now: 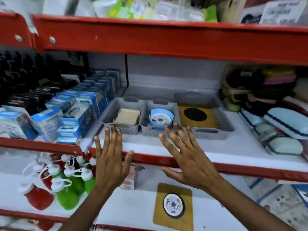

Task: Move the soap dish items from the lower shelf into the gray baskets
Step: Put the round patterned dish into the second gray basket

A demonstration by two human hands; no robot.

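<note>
Three gray baskets stand side by side on the middle shelf. The left basket (108, 116) holds a beige square item (128, 116). A blue round dish (161, 117) sits in the middle basket (145, 117). The large right basket (221, 117) holds a wooden board with a black disc (195, 115). On the lower shelf lies another wooden board with a patterned round piece (174, 204). My left hand (110, 157) is spread open just in front of the left basket. My right hand (186, 152) is open too, fingertips near the middle basket's front rim. Neither holds anything.
Blue boxed goods (73, 114) crowd the shelf left of the baskets. Pale blue cases (283, 130) are stacked to the right. Red and green bottles (66, 185) and a small pink box (130, 179) stand on the lower shelf. A red shelf edge (233, 169) crosses under my hands.
</note>
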